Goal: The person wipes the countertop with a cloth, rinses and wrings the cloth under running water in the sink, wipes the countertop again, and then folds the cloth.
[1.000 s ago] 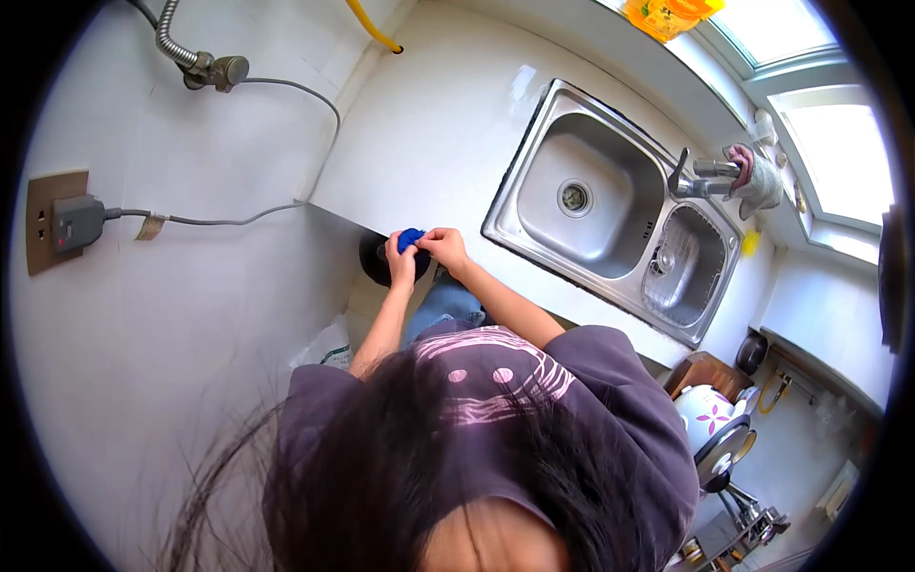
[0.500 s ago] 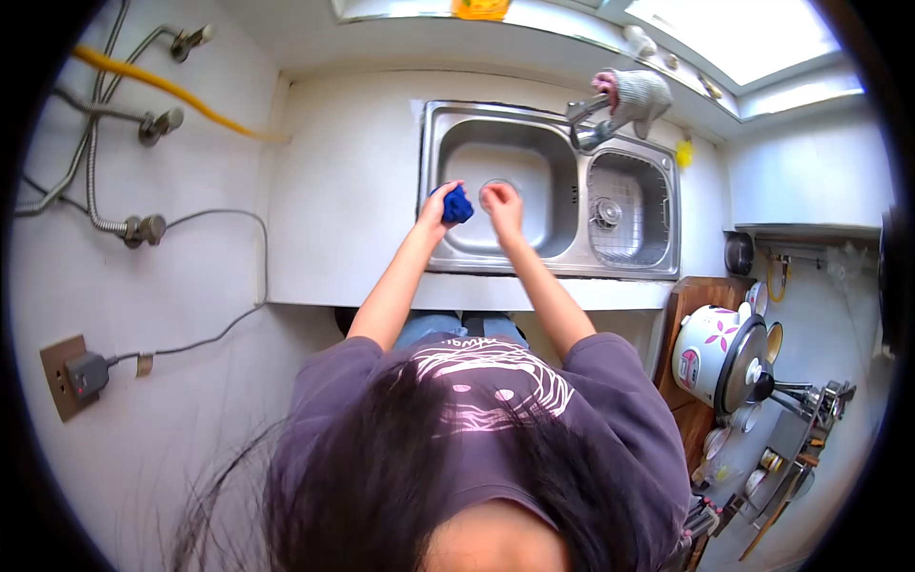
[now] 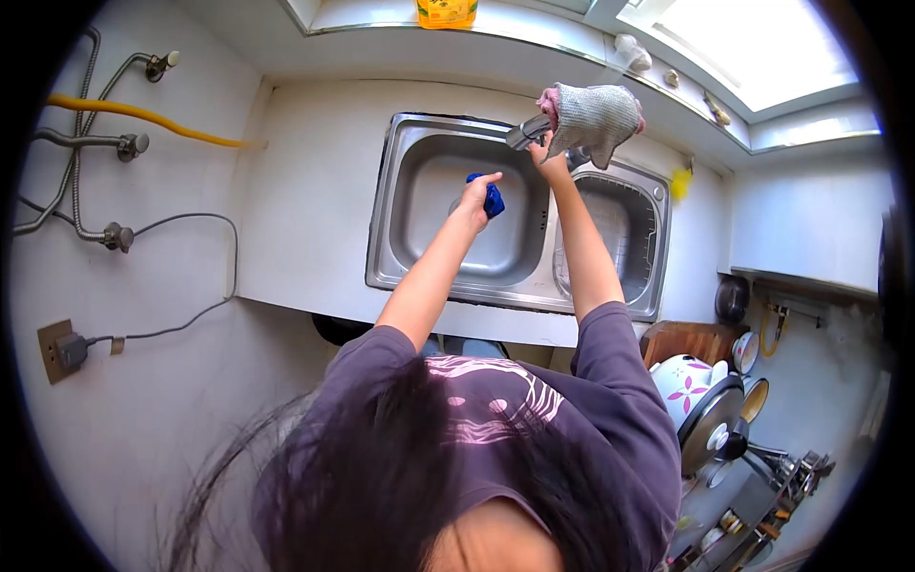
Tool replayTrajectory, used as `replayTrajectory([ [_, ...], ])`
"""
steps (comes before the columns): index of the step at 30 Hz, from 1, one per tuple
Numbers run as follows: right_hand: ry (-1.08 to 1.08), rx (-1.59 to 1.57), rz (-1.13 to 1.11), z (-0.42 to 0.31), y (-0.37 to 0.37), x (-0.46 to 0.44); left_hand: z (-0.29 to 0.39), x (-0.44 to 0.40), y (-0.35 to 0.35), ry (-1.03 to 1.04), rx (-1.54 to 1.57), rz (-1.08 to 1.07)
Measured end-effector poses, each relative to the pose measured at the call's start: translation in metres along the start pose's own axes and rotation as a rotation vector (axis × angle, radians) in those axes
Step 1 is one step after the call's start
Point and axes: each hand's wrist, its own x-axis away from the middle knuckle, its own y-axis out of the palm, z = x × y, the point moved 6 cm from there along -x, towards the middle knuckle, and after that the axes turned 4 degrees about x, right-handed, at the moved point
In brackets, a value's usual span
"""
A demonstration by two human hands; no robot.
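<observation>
My left hand (image 3: 474, 202) is closed around a crumpled dark blue cloth (image 3: 494, 200), held over the large basin of the steel double sink (image 3: 378, 257). My right hand (image 3: 550, 160) reaches forward to the metal faucet (image 3: 527, 132), its fingers closed at the lower part beneath the spout. Some of those fingers are hidden by the faucet and the cloth on it. A grey knitted cloth with pinkish edges (image 3: 599, 116) is draped over the faucet. I cannot make out any water running.
The small basin (image 3: 620, 224) holds a wire rack. White counter (image 3: 295, 191) extends to the left. An orange bottle (image 3: 446, 12) stands on the ledge. At right are a wooden board (image 3: 701, 340), a rice cooker (image 3: 681, 389) and a utensil rack. Hoses and valves (image 3: 132, 146) line the left wall.
My right hand has moved from over the large basin up to the faucet. My left hand, still holding the blue cloth, has shifted right within the basin. The view has shifted slightly.
</observation>
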Motion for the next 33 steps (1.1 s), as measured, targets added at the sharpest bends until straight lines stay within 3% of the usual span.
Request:
replayTrajectory([
  [3,-0.054,-0.189,0.08,-0.014,-0.015,-0.003,0.009,0.001,0.002,0.063,0.018,0.066],
  [8,-0.018,-0.086,0.025,-0.001,-0.004,-0.007,0.026,0.016,0.015,0.133,0.072,0.11],
  [10,-0.01,-0.056,0.029,0.002,0.001,-0.005,0.033,0.023,0.024,0.152,0.11,0.008],
  [15,-0.058,-0.027,0.087,0.002,0.01,-0.005,0.039,0.026,0.039,-0.045,0.159,-0.087],
  [18,0.048,0.065,-0.026,0.001,0.014,0.003,0.04,0.026,0.039,-0.089,0.19,-0.044],
  [21,0.134,-0.029,0.019,0.012,0.019,0.007,0.038,0.018,0.034,-0.085,0.105,-0.072],
  [24,-0.055,-0.111,0.167,0.016,0.028,0.008,0.037,0.018,0.033,-0.098,0.11,-0.076],
  [27,0.113,-0.261,0.079,-0.016,0.01,0.038,0.034,0.017,0.03,-0.11,0.144,-0.09],
  [28,0.169,-0.413,-0.051,-0.062,-0.011,0.056,0.034,0.016,0.031,-0.112,0.131,-0.154],
  [30,-0.143,-0.579,0.05,-0.058,0.038,0.079,0.028,0.007,0.034,0.028,0.11,-0.269],
  [33,0.036,-0.582,0.107,-0.062,0.041,0.101,0.017,0.018,0.023,0.19,-0.372,-0.024],
])
